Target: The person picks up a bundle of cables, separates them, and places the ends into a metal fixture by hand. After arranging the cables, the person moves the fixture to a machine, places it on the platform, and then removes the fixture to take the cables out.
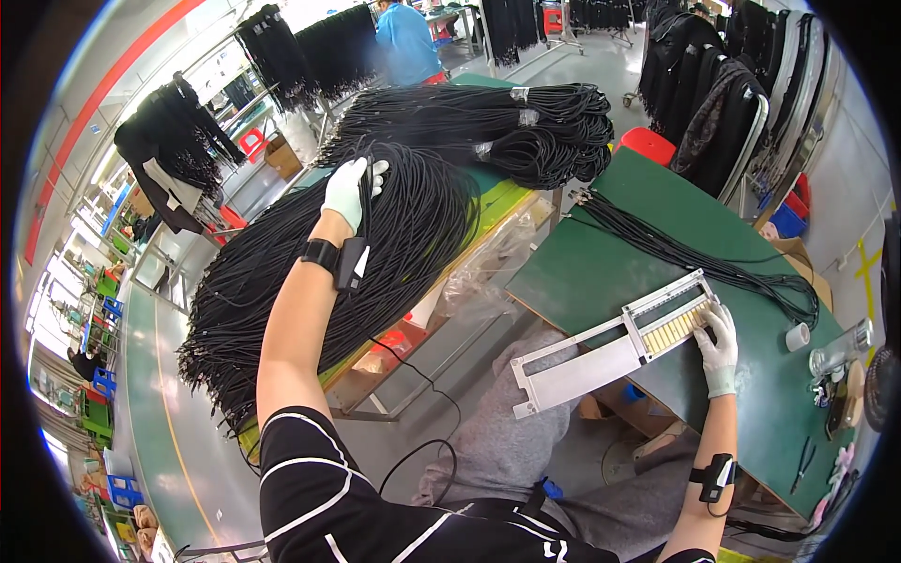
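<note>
My left hand (349, 194), in a white glove, reaches onto a large heap of black cables (282, 244) at the left. Its fingers curl around a few strands near the top of the heap. My right hand (718, 340), also gloved, grips the right end of a long silver metal fixture (584, 373). A row of brass-coloured pieces (674, 330) sits in the fixture's right half, beside my fingers. The fixture's right part rests over the green table (601, 253), while its left end juts past the table edge above my lap.
Tied bundles of black cable (554, 131) lie behind the heap. A loose cable bunch (694, 253) crosses the green table. Pliers (803, 464), a white roll (797, 337) and a clear jar (838, 349) stand or lie at the right. A red stool (648, 145) is beyond.
</note>
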`<state>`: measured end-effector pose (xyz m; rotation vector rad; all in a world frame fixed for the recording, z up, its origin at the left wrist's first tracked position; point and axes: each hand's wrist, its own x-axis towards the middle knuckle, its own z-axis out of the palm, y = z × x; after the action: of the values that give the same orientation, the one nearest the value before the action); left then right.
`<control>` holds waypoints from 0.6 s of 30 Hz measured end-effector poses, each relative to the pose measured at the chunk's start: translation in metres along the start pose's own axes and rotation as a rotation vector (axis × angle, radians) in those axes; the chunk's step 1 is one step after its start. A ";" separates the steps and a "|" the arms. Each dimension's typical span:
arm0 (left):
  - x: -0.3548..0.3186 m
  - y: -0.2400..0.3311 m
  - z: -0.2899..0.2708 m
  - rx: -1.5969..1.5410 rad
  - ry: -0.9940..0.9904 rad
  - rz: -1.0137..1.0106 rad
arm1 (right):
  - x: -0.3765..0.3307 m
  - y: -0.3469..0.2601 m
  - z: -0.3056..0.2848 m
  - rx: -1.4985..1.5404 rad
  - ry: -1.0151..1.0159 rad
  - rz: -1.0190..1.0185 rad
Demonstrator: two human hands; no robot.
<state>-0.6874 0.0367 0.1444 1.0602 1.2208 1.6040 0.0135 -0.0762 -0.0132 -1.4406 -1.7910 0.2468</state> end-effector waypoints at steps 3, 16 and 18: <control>0.002 0.001 -0.006 -0.012 -0.018 -0.009 | 0.000 0.008 0.002 0.000 0.007 -0.016; -0.004 0.004 0.002 0.015 0.012 -0.002 | 0.000 0.005 0.001 -0.011 0.013 -0.005; -0.005 0.004 0.003 0.017 0.003 -0.007 | 0.000 0.006 0.001 -0.013 0.012 -0.005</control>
<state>-0.6841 0.0322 0.1482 1.0637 1.2411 1.5925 0.0170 -0.0739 -0.0179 -1.4436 -1.7896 0.2232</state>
